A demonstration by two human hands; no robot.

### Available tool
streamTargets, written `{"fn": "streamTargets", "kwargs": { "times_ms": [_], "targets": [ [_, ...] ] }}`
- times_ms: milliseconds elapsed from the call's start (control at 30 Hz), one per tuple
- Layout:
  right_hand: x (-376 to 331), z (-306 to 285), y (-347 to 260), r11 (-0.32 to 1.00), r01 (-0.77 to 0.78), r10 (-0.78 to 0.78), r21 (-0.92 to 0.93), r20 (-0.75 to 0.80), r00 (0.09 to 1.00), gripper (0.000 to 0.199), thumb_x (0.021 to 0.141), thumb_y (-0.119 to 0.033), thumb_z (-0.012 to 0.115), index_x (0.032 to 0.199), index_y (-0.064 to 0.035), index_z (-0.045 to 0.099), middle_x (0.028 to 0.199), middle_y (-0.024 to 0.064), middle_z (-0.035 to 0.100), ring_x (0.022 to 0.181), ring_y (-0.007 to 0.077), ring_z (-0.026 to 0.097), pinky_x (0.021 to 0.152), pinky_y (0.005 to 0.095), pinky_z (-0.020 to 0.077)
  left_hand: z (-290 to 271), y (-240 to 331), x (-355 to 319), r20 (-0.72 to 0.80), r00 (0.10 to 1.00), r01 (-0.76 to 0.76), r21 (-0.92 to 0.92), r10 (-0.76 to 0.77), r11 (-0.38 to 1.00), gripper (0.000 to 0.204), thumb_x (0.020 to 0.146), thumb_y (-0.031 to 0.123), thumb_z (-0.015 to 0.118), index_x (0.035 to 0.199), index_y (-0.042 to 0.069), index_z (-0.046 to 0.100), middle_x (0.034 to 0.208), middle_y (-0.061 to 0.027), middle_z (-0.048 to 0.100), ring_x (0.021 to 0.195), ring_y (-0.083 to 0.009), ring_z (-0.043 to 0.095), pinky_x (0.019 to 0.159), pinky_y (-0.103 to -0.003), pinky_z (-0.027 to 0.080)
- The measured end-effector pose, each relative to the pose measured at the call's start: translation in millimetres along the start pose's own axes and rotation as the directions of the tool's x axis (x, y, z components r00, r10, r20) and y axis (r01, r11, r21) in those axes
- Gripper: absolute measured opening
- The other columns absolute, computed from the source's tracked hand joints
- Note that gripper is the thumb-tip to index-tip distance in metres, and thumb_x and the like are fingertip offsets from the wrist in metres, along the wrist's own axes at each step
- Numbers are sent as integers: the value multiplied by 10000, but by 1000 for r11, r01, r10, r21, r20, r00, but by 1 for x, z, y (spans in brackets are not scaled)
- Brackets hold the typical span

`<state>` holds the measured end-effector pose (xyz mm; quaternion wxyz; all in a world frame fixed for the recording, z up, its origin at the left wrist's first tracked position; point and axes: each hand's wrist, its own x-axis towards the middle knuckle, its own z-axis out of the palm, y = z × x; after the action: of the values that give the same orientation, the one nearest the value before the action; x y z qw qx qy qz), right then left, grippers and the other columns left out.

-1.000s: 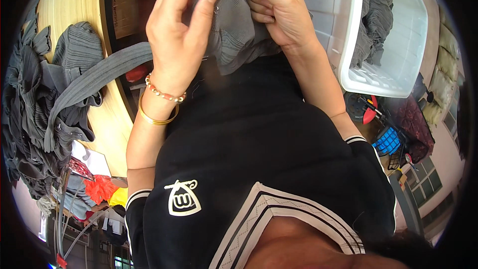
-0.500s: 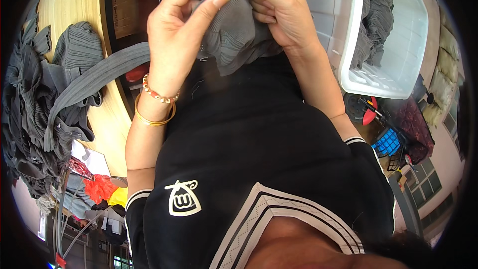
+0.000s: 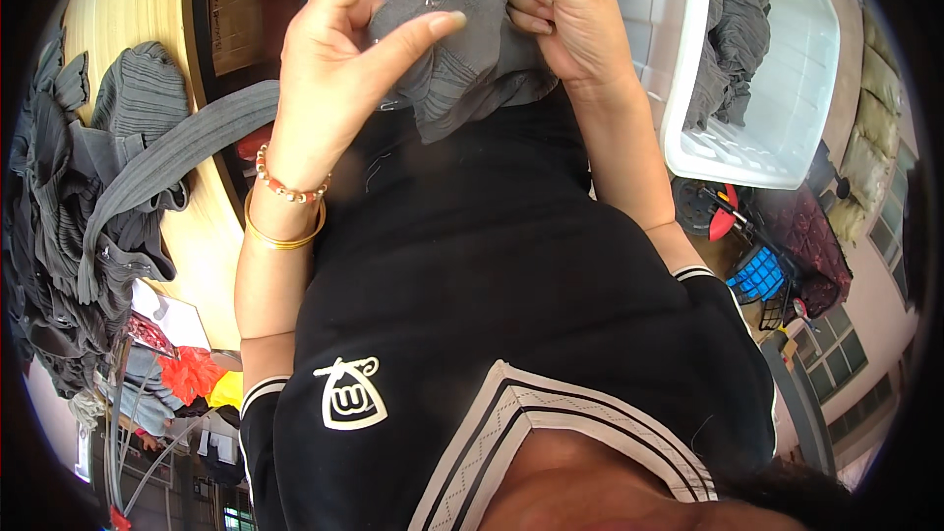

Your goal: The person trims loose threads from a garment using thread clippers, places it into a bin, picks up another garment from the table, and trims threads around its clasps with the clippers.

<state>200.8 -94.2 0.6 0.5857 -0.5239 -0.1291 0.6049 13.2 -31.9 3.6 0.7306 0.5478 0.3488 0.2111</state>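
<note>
A grey ribbed garment (image 3: 462, 49) with small metal hooks hangs bunched between both hands at the top of the view. My left hand (image 3: 349, 59) pinches its left edge between thumb and forefinger; beaded and gold bangles sit on that wrist. My right hand (image 3: 570, 15) grips the top right of the fabric, with a tan bandage on one finger. Part of the garment's top is cut off by the picture edge.
A heap of grey garments (image 3: 88, 206) lies on a pale wooden table (image 3: 211, 246) at left. A white plastic bin (image 3: 777, 88) holding more grey garments stands at right. Red and blue items (image 3: 752, 270) lie on the floor below the bin.
My left hand has shifted along the garment's edge and its fingers have spread wider. The fabric is pulled a little lower and flatter between the hands.
</note>
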Motion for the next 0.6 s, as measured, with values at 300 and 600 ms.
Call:
{"fn": "streamTargets", "kwargs": {
  "times_ms": [300,600],
  "targets": [
    [0,1,-1,999,-22,21,47,9,1000,167,949,-188,661,804,-145,591,575,-117,423,429,-6,304,402,169,210,5,-11,7,-16,862,-424,524,507,738,287,801,-12,760,1078,57,732,1094,-41,624,1017,-133,586,862,-252,479],
    [-1,1,1,1000,-7,7,-1,47,999,175,949,-179,656,794,-127,594,576,-114,427,430,-4,300,403,175,207,3,-12,5,-72,790,-450,606,608,656,211,766,18,799,969,66,765,978,-26,643,928,-120,576,801,-246,464]
  ]
}}
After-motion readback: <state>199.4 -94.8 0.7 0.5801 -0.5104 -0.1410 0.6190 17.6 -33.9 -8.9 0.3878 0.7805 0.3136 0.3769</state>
